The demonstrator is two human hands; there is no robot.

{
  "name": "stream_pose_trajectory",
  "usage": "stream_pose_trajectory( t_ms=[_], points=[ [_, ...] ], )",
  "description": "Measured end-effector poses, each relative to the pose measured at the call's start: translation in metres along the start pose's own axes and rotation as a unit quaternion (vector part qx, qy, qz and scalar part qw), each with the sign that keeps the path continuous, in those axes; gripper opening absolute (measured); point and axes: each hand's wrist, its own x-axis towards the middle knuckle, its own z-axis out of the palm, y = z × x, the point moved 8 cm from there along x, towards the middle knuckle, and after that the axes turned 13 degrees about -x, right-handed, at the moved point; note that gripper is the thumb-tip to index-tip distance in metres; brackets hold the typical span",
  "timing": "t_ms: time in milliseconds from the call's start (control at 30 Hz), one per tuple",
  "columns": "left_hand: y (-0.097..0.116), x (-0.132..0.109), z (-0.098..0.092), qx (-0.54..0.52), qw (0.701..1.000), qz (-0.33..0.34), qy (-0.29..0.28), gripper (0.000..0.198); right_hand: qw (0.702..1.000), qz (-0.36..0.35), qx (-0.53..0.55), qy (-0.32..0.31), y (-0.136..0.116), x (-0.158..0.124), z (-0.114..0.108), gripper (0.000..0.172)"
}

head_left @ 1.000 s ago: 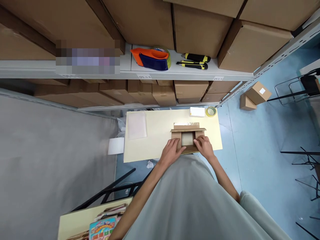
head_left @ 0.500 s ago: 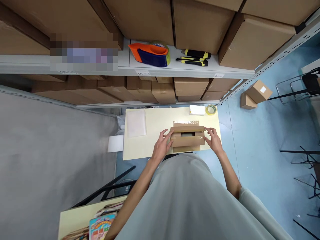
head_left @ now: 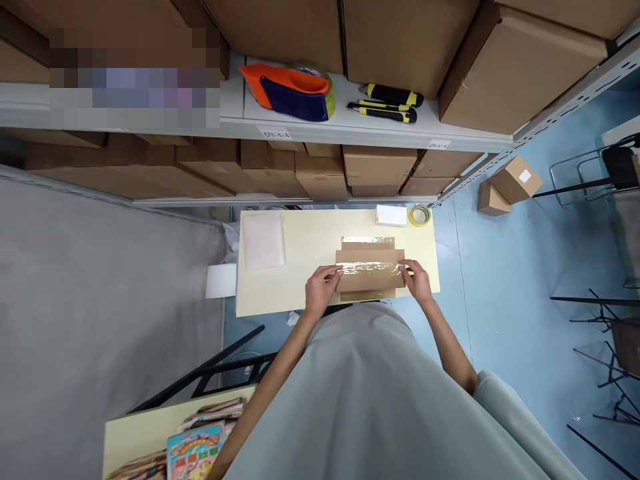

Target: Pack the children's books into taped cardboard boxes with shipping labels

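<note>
A small cardboard box lies on the cream table in front of me, its top flaps closed. A shiny strip of clear tape runs along the seam between the flaps. My left hand grips the box's left end, thumb and fingers together at the end of the seam. At the opposite end, my right hand grips the corner in the same way. Further cardboard with shiny tape on it sticks out beyond the box at the far and near sides.
On the table are a white box, a tape roll and a translucent sheet. The shelf above holds an orange-and-blue tape dispenser, utility knives and large cartons. Books lie on a lower-left table.
The top flaps have come together, covering the gap that showed between them, and the tape strip now lies over the seam. Both hands have stayed at the box's ends.
</note>
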Motion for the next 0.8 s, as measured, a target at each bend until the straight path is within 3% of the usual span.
stream_pose_trajectory(
  t_ms=[167, 300, 400, 600, 700, 800],
  points=[
    [-0.022, 0.011, 0.003, -0.079, 0.994, -0.079, -0.007, 0.042, 0.999, 0.029, 0.007, -0.019, 0.001, 0.003, -0.001, 0.041],
    [-0.028, 0.018, 0.003, -0.084, 0.992, -0.095, -0.023, 0.037, 0.994, -0.001, -0.111, -0.001, -0.031, 0.023, -0.019, 0.036],
    [-0.026, 0.021, 0.001, -0.082, 0.993, -0.079, -0.03, 0.03, 0.981, -0.088, -0.157, 0.066, -0.099, 0.059, -0.047, 0.037],
    [-0.029, 0.026, -0.001, -0.096, 0.99, -0.082, -0.06, 0.028, 0.927, -0.301, -0.179, 0.133, -0.291, 0.139, -0.094, 0.049],
    [-0.029, 0.027, -0.001, -0.108, 0.988, -0.083, -0.069, 0.03, 0.9, -0.352, -0.214, 0.143, -0.365, 0.187, -0.098, 0.057],
    [-0.029, 0.027, 0.0, -0.124, 0.986, -0.083, -0.073, 0.033, 0.886, -0.357, -0.273, 0.117, -0.406, 0.241, -0.085, 0.06]
  ],
)
